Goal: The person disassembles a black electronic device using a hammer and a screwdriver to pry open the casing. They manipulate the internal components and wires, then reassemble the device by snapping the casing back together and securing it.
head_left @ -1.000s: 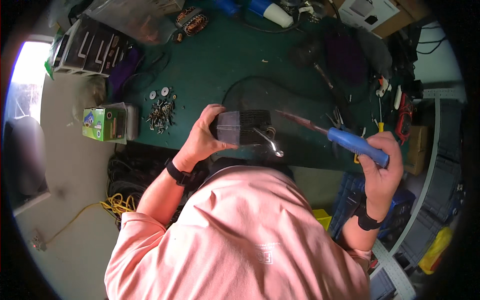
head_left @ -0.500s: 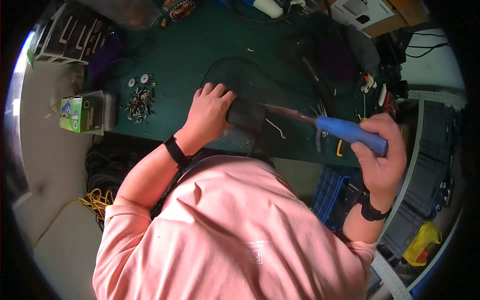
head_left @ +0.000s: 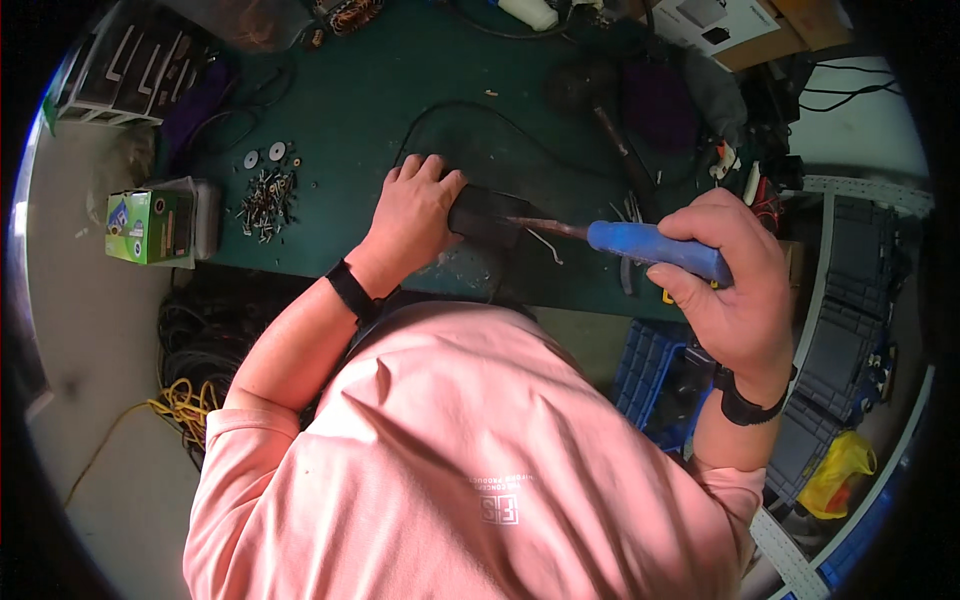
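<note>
My left hand (head_left: 410, 205) is closed on the left end of a black block-shaped piece (head_left: 482, 215) near the bench's front edge. In my right hand (head_left: 735, 265) is a tool with a thick blue handle (head_left: 645, 245) and a brownish metal shaft (head_left: 550, 226). Its shaft points left, and the tip lies over or against the right part of the black piece; whether it goes in cannot be made out. A thin bent metal rod (head_left: 547, 247) lies just beneath the shaft.
A pile of screws (head_left: 267, 203) and two washers (head_left: 278, 151) lie left of my left hand, by a green box (head_left: 150, 227). A hammer (head_left: 620, 140) and a dark cable (head_left: 500, 115) lie beyond. A blue crate (head_left: 645, 370) stands below the bench at right.
My right hand has moved left with the blue-handled tool, so its tip now overlaps the black piece further. My left hand keeps its hold. The whole view has shifted slightly.
</note>
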Available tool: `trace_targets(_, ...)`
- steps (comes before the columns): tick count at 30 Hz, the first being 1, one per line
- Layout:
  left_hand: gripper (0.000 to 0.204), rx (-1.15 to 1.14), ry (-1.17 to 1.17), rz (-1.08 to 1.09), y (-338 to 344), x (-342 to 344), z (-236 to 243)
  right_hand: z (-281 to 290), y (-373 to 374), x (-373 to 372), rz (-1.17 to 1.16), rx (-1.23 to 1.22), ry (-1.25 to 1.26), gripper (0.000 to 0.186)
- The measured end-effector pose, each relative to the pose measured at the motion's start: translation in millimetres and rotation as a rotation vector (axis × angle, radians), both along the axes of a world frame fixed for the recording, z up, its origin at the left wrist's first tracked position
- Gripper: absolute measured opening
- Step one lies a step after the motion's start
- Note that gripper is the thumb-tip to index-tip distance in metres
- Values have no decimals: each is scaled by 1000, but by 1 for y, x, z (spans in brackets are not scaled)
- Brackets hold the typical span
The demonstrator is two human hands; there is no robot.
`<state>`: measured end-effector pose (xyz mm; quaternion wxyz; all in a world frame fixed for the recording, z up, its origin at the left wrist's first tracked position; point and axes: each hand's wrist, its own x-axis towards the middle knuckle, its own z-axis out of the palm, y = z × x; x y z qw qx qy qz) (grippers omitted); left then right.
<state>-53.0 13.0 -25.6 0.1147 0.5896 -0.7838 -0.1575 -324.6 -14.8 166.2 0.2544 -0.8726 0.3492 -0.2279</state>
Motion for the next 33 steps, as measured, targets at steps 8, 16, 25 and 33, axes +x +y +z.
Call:
trace_targets(8, 73, -13, 10, -6, -5, 1, 0, -3, 1, 4, -24, -9, 38, 30)
trace_targets(16, 75, 15, -34, -14, -7, 0, 1, -1, 0, 7, -28, -15, 68, 29)
trace_targets(25, 66, -36, -86, -36, -6, -1, -3, 4, -2, 13, -20, 9, 96, 30)
trace_targets(33, 65, -44, -83, -38, -5, -1, 0, 5, -1, 12, -23, 3, 117, 32)
